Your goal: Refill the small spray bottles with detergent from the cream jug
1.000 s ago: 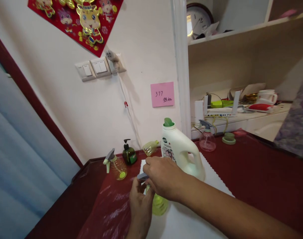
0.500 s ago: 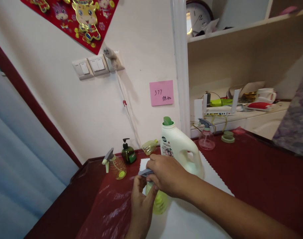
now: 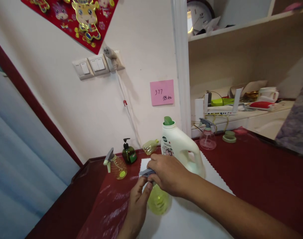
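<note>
A yellow-green spray bottle [image 3: 158,200] with a grey trigger head [image 3: 146,172] stands on a white sheet [image 3: 182,217]. My right hand [image 3: 167,173] is closed over the trigger head from above, hiding much of it. From the left, my left hand [image 3: 138,198] pinches just under the head with thumb and fingertips. The bottle's neck is mostly covered by my fingers. Right behind my right hand rises a pale green detergent jug [image 3: 179,142] with its mouth uncapped and a green spout showing.
Along the back stand a clear yellowish spray bottle [image 3: 118,167], a dark green pump bottle [image 3: 129,154] and a yellow bottle lying tilted [image 3: 150,147]. On the right are a pink spray bottle [image 3: 207,138] and a green cap [image 3: 229,136]. The table [image 3: 256,176] has a dark red cover.
My left hand has shifted from the bottle's upper side up to the trigger head, uncovering more of the bottle. My right hand stays on the head.
</note>
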Available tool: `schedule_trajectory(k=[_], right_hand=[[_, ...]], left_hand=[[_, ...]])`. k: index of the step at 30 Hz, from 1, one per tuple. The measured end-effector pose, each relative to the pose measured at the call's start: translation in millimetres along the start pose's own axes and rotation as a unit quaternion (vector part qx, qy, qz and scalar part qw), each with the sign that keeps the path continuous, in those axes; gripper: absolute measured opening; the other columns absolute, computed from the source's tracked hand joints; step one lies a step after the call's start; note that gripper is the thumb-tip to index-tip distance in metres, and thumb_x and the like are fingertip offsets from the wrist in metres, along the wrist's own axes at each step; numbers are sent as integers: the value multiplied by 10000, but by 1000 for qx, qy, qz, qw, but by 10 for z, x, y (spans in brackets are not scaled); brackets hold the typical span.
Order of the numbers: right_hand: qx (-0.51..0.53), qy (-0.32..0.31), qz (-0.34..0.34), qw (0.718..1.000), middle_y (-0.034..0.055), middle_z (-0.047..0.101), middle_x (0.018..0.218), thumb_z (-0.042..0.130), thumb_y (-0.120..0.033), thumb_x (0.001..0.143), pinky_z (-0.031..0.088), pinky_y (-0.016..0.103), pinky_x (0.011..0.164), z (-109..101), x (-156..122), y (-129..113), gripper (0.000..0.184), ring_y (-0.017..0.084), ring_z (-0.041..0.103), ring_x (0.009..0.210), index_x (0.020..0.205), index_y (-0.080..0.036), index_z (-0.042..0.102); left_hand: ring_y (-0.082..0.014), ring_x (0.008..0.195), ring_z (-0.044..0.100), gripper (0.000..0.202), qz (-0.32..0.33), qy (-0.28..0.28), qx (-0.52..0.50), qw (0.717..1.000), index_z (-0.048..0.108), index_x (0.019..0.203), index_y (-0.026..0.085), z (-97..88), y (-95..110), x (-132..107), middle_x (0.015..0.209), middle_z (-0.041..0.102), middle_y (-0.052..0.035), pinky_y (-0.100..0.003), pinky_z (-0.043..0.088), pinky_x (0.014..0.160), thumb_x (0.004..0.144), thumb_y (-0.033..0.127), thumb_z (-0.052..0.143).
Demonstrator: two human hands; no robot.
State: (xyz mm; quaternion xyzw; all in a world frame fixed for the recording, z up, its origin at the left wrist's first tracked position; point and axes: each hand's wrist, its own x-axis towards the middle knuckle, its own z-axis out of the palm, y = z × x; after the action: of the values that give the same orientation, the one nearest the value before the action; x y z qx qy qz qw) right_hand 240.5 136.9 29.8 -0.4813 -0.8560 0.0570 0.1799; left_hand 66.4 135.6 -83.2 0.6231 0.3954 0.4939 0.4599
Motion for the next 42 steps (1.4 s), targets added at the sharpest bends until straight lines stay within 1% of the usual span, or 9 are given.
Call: schedule_trajectory(k=[4,8,18,24,27,30,35,38,42], right_hand=[[-1,-1,4,1000,55,691,1023,675,-342,935,370,331,652,-2,-3,-30,166,228,669,908,967,-185,718],[-1,1,2,1000,55,698,1039,678,-335,931,383,326,660,-9,-3,-40,163,221,668,925,976,-185,721],[5,16,-2,1000,70,708,1037,654,-325,932,421,329,684,-5,-20,-9,169,230,679,931,983,-177,718],[5,15,-1,1000,62,703,1028,679,-350,929,416,326,678,-9,-28,-38,179,232,679,932,970,-181,723],[6,16,-5,1000,61,699,1031,678,-353,935,413,323,680,-5,-20,-18,183,227,675,936,980,-181,718],[9,15,-10,1000,61,697,1029,669,-351,941,410,321,683,13,-16,14,180,221,668,930,979,-180,716],[16,16,-16,1000,59,696,1031,664,-330,940,406,318,691,38,-18,35,158,215,662,938,975,-185,715],[13,21,-13,1000,63,696,1039,663,-323,935,398,322,679,36,-19,34,159,220,662,932,984,-181,715],[12,23,-9,1000,54,696,1021,669,-343,937,386,318,666,31,-22,30,166,213,662,910,965,-187,717]], left_hand=[[-250,1023,624,460,7,41,-32,999,625,1067,211,58,18,21,1047,696,-54,-325,485,882,787,520,820],[-240,959,652,464,7,84,-14,996,609,1013,203,105,8,56,1016,712,-62,-316,497,845,760,509,849],[-235,895,638,375,-2,-13,12,1000,672,903,182,-97,4,84,961,724,-73,-319,507,817,880,554,711],[-271,966,670,499,8,58,6,998,658,1007,197,-1,-2,95,1004,750,-86,-336,523,846,698,520,879],[-271,929,676,462,12,89,30,995,669,935,187,17,-14,108,977,759,-97,-336,513,833,683,506,887],[-271,963,665,424,21,71,50,996,696,968,178,-19,-25,104,1027,752,-104,-344,500,869,760,521,832],[-224,837,612,369,21,0,44,999,700,877,178,-102,-21,95,877,700,-55,-304,495,765,853,544,741],[-234,873,621,372,8,-28,19,999,697,908,179,-99,13,86,921,712,-64,-317,501,802,872,549,718],[-274,1016,650,405,0,7,-8,1000,677,1017,188,-33,33,71,1061,730,-94,-350,506,888,826,531,775]])
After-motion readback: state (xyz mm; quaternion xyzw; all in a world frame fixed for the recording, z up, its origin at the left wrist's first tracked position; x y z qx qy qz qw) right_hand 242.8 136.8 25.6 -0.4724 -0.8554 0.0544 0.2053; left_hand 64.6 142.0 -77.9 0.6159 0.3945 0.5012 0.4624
